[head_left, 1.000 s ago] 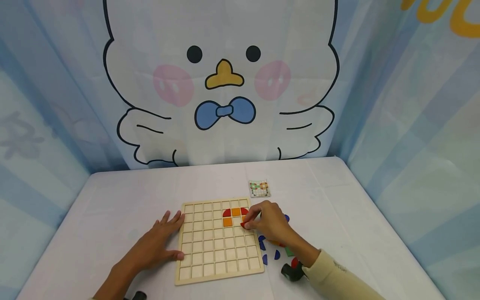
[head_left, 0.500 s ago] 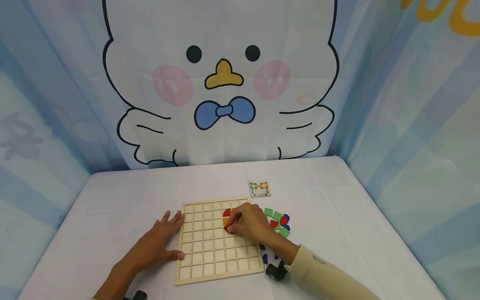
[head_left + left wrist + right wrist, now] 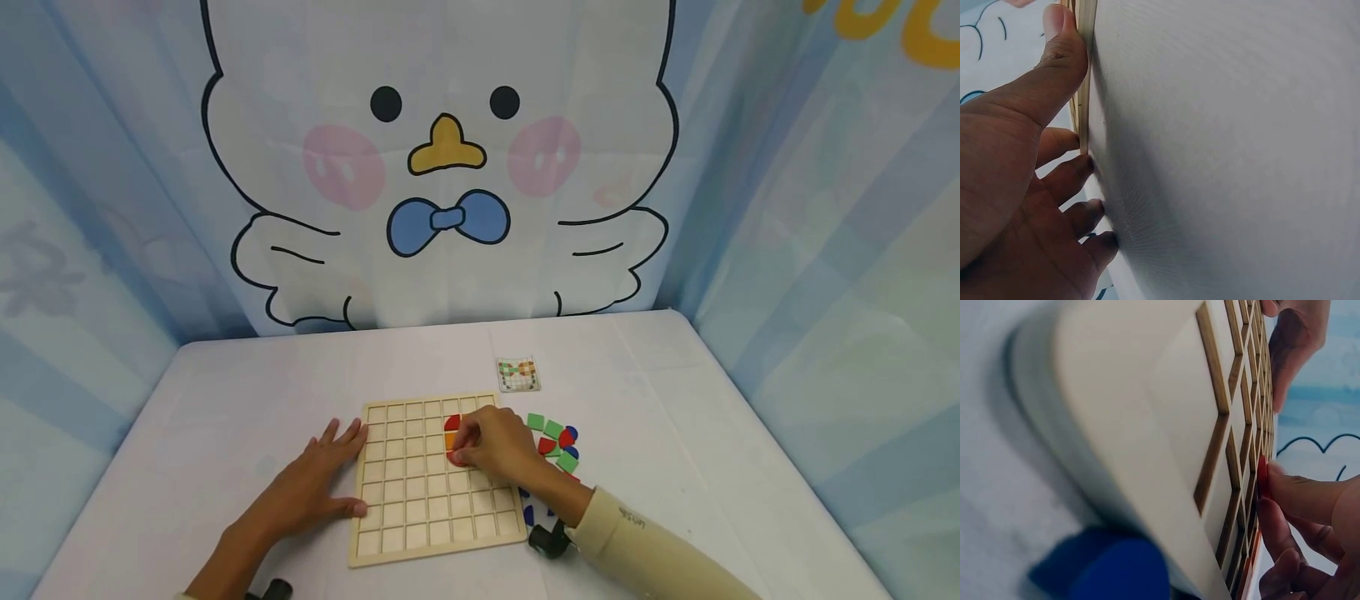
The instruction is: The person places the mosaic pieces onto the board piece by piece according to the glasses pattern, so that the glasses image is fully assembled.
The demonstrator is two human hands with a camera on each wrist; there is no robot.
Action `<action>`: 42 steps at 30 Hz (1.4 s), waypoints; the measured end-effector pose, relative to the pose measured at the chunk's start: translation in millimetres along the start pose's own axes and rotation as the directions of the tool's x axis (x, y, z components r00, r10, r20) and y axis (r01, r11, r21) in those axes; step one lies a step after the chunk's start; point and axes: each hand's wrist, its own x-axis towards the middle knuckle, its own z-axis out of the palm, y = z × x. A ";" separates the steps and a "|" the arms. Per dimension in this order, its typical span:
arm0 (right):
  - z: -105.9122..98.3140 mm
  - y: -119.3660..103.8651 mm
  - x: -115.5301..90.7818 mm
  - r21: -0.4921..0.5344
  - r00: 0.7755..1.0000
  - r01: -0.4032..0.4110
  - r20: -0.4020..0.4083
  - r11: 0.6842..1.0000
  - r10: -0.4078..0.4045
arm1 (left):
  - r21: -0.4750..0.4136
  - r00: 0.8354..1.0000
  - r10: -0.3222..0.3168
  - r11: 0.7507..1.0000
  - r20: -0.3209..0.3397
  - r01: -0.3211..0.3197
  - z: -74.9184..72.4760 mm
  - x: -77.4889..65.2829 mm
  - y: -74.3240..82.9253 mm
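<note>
My right hand (image 3: 497, 446) pinches a red quarter-round tile (image 3: 1263, 477) between thumb and fingertips, right at a cell of the wooden grid board (image 3: 412, 512). In the head view an orange square tile (image 3: 450, 440) lies in the cell just above it, and another red quarter-round tile (image 3: 452, 422) sits above that one. Other tiles further right on the board are hidden under this hand. At the board's left side my left hand (image 3: 318, 475) is spread, its thumb (image 3: 1063, 56) and fingertips against the wooden edge.
Several green tiles (image 3: 553, 429), red tiles (image 3: 547, 447) and blue tiles (image 3: 528, 515) lie loose right of the board. A small pattern card (image 3: 518, 375) lies behind it. Black wrist cameras (image 3: 549, 540) sit at both wrists. A printed curtain (image 3: 450, 275) hangs behind the white table.
My right hand has moved left across the board with the red tile, from the right edge to the cell below the orange square. My left hand has stayed at the board's edge.
</note>
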 end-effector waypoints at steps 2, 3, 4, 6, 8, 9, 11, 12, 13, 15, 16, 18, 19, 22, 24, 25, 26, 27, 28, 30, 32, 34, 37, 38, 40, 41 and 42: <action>1.1 0.7 0.5 -0.006 1.000 0.006 0.001 1.000 -0.006 | 0.001 1.000 -0.004 1.000 0.002 0.004 0.6 0.0 -0.6; 1.5 1.0 0.7 -0.011 1.000 0.009 0.001 1.000 -0.009 | 0.002 1.000 -0.007 1.000 0.003 0.007 0.9 -0.1 -0.8; 2.0 1.3 0.9 -0.016 1.000 0.012 0.002 1.000 -0.012 | 0.002 1.000 -0.008 1.000 0.003 0.008 1.0 -0.2 -1.0; 2.4 1.3 1.1 -0.026 1.000 0.016 0.003 1.000 -0.016 | -0.001 1.000 -0.005 1.000 0.001 0.005 1.0 -0.4 -1.3; 2.7 1.0 1.2 -0.033 1.000 0.020 -0.001 0.999 -0.020 | -0.002 1.000 -0.002 1.000 -0.003 0.002 0.8 -0.6 -1.3; 2.7 0.7 1.2 -0.036 1.000 0.020 -0.010 0.999 -0.020 | -0.004 1.000 0.001 1.000 -0.004 -0.001 0.7 -0.7 -1.3; 3.1 0.1 1.1 -0.045 0.999 0.022 -0.037 0.999 -0.023 | -0.004 1.000 0.005 1.000 -0.005 -0.005 0.5 -0.7 -1.1; 3.1 -0.2 0.9 -0.052 0.998 0.027 -0.053 0.998 -0.030 | -0.002 1.000 0.006 1.000 -0.005 -0.006 0.5 -0.7 -0.9; 3.5 -0.5 0.8 -0.061 0.997 0.031 -0.071 0.998 -0.036 | -0.002 1.000 0.007 1.000 -0.005 -0.007 0.4 -0.6 -0.7; 4.1 -1.0 0.5 -0.082 0.993 0.038 -0.106 0.996 -0.047 | 0.001 1.000 0.009 1.000 -0.005 -0.009 0.1 -0.4 -0.2; 4.3 -1.2 0.5 -0.091 0.992 0.041 -0.119 0.995 -0.052 | 0.003 1.000 0.011 1.000 -0.007 -0.011 0.0 -0.4 0.0; 4.6 -1.2 0.4 -0.103 0.989 0.047 -0.134 0.994 -0.061 | 0.001 1.000 0.013 1.000 -0.010 -0.013 -0.4 -0.4 0.4; 4.7 -1.2 0.4 -0.106 0.989 0.045 -0.137 0.993 -0.060 | 0.000 1.000 0.014 1.000 -0.011 -0.014 -0.6 -0.3 0.6; 3.8 -0.6 0.0 -0.109 0.991 0.044 -0.124 0.993 -0.058 | -0.003 1.000 0.014 1.000 -0.012 -0.014 -1.2 -0.3 1.0; 3.2 -0.1 -0.9 -0.106 0.993 0.046 -0.108 0.993 -0.057 | -0.006 1.000 0.011 1.000 -0.010 -0.011 -1.1 -0.3 1.0; 2.9 0.2 -1.4 -0.106 0.993 0.047 -0.099 0.993 -0.058 | -0.005 1.000 0.009 1.000 -0.010 -0.009 -1.0 -0.3 0.9; 2.4 0.3 -2.0 -0.106 0.994 0.049 -0.093 0.993 -0.059 | -0.004 1.000 0.008 1.000 -0.010 -0.008 -0.9 -0.3 0.9; 2.3 0.6 -2.4 -0.105 0.994 0.049 -0.087 0.993 -0.059 | -0.005 1.000 0.007 1.000 -0.010 -0.007 -0.9 -0.4 1.0; 2.0 0.7 -2.8 -0.103 0.995 0.050 -0.083 0.993 -0.058 | -0.004 1.000 0.008 1.000 -0.011 -0.008 -0.8 -0.4 1.0; 1.4 0.8 -3.3 -0.100 0.995 0.052 -0.077 0.994 -0.060 | -0.004 1.000 0.011 1.000 -0.015 -0.011 -0.8 -0.5 1.1; 0.6 1.0 -3.4 -0.098 0.996 0.052 -0.070 0.994 -0.059 | -0.003 1.000 0.015 1.000 -0.019 -0.015 -1.0 -0.7 1.2; -0.4 1.3 -3.6 -0.091 0.996 0.053 -0.066 0.994 -0.059 | -0.002 1.000 0.019 1.000 -0.021 -0.019 -1.1 -0.8 1.5; -3.1 2.2 -3.9 -0.076 0.996 0.045 -0.075 0.996 -0.051 | 0.000 1.000 0.023 1.000 -0.022 -0.023 -1.1 -0.9 1.5; -4.2 2.4 -3.9 -0.070 0.995 0.042 -0.083 0.997 -0.048 | 0.001 1.000 0.023 1.000 -0.021 -0.023 -1.1 -0.9 1.5; -6.5 3.7 -3.6 -0.066 0.994 0.031 -0.100 0.997 -0.037 | 0.003 0.999 0.024 1.000 -0.021 -0.024 -1.2 -0.9 1.5; -7.5 4.7 -3.4 -0.069 0.994 0.023 -0.106 0.997 -0.030 | 0.003 0.999 0.024 1.000 -0.021 -0.024 -1.3 -0.9 1.4; -8.3 6.1 -3.1 -0.078 0.993 0.017 -0.112 0.997 -0.025 | 0.003 0.999 0.025 1.000 -0.021 -0.025 -1.4 -1.0 1.6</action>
